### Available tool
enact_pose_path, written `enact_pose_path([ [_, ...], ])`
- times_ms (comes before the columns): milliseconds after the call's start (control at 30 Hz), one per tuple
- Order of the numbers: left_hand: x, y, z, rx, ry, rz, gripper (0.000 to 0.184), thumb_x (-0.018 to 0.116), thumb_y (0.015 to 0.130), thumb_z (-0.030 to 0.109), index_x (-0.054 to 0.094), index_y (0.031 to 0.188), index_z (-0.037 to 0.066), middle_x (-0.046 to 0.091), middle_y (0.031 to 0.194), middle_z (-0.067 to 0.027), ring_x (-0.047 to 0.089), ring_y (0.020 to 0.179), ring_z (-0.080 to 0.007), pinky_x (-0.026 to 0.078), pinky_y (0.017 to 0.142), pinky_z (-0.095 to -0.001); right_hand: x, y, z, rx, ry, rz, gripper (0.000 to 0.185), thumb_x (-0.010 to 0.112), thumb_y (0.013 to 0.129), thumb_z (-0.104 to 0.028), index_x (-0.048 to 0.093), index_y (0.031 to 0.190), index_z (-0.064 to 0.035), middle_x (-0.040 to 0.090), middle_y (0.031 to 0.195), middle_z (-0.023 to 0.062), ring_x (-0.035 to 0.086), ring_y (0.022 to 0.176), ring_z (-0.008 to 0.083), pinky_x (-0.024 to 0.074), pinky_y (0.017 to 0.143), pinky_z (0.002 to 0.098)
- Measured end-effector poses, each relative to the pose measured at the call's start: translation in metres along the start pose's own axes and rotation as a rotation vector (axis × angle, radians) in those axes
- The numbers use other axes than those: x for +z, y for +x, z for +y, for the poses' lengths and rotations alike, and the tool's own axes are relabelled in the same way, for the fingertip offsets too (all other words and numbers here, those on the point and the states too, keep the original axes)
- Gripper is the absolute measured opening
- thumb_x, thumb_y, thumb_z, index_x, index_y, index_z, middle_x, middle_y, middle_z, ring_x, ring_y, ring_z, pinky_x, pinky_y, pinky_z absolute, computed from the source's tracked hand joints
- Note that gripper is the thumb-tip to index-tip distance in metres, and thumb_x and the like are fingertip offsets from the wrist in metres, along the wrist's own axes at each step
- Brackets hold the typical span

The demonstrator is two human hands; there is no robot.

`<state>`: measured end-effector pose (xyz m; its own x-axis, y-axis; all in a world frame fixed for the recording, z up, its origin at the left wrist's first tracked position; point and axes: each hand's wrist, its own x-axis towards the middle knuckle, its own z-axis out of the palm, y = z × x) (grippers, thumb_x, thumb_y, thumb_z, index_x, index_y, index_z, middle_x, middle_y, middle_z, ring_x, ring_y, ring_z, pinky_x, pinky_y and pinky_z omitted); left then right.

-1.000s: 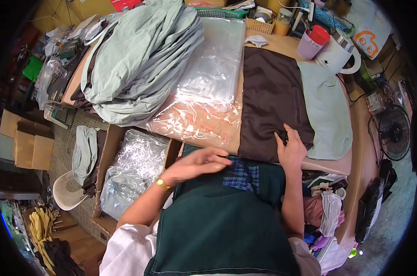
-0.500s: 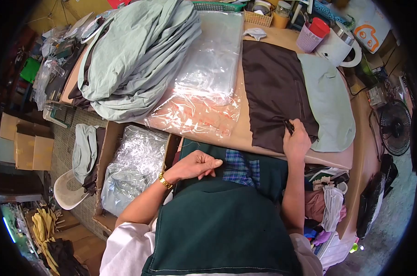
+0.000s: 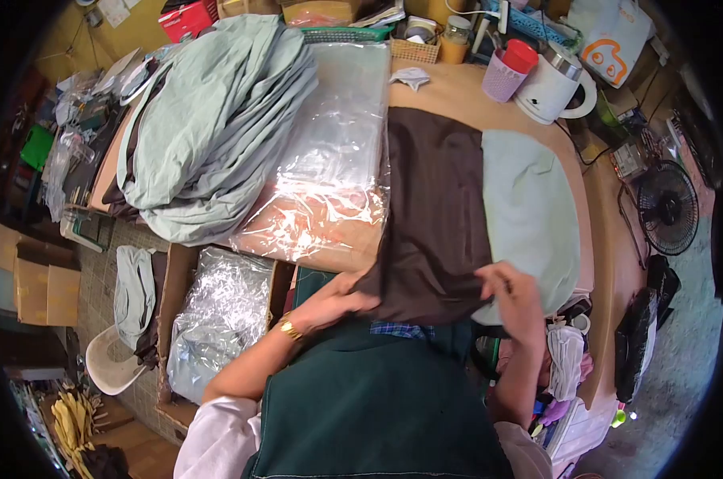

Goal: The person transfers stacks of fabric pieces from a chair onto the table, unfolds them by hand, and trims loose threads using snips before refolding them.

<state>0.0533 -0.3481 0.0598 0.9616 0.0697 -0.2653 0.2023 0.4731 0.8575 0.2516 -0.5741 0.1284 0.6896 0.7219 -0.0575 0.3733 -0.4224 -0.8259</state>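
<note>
A folded cloth piece lies over the near edge of the table, with a dark brown part (image 3: 433, 207) on the left and a pale grey-green part (image 3: 533, 223) on the right. My left hand (image 3: 341, 302), with a gold watch on the wrist, is closed on the brown cloth's lower left corner. At the cloth's lower right side, my right hand (image 3: 515, 299) pinches the brown fabric; its fingers are slightly blurred. The brown cloth's near edge is raised and hangs over my dark green apron (image 3: 377, 399).
Left of the cloth lie clear plastic bags (image 3: 337, 120) and a heap of grey-green fabric (image 3: 217, 136). A cardboard box (image 3: 174, 319) of plastic-wrapped items stands below. At the back right are a white kettle (image 3: 549, 88) and a pink basket (image 3: 501, 78); a fan (image 3: 667, 206) stands farther right.
My left hand has moved up to the cloth and taken its lower left corner. The cloth has been drawn toward me. A small dark tool seen in my right hand earlier is no longer visible.
</note>
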Motion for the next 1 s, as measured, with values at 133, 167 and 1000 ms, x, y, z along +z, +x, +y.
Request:
enact_pose_path([
  [133,-0.022,-0.042,-0.018,0.069,-0.375,0.073,0.061,0.066,0.082,0.005,0.042,0.138,-0.002,0.059,0.124,-0.0097,0.056,0.116,-0.0188,0.041,0.104,-0.0344,-0.039,0.039,0.037,-0.056,-0.154,0.223,0.021,0.058,0.094,-0.017,0.064,0.092,0.0032,0.054,0.065,0.0073,0.048,0.064,0.0133,0.0407,0.061,0.0285],
  [167,-0.023,-0.045,-0.022,0.17,-0.558,0.142,0.062,0.066,0.083,0.006,0.04,0.139,-0.002,0.055,0.132,-0.013,0.053,0.122,-0.0236,0.038,0.109,-0.0399,-0.043,0.055,0.04,-0.108,-0.16,0.245,0.021,0.059,0.093,-0.018,0.064,0.093,0.0034,0.054,0.066,0.008,0.048,0.064,0.0144,0.0405,0.062,0.0289],
  [1000,0.019,-0.084,0.208,1.157,0.959,-0.011,0.024,0.066,0.071,0.01,0.045,0.083,0.004,0.065,0.118,-0.0108,0.057,0.118,-0.0255,0.041,0.103,-0.0376,-0.079,0.288,-0.09,-0.34,0.954,0.098,0.017,0.071,0.088,-0.023,0.059,0.083,-0.0119,0.049,0.061,-0.0061,0.03,0.041,0.0051,0.0252,0.042,0.0224],
])
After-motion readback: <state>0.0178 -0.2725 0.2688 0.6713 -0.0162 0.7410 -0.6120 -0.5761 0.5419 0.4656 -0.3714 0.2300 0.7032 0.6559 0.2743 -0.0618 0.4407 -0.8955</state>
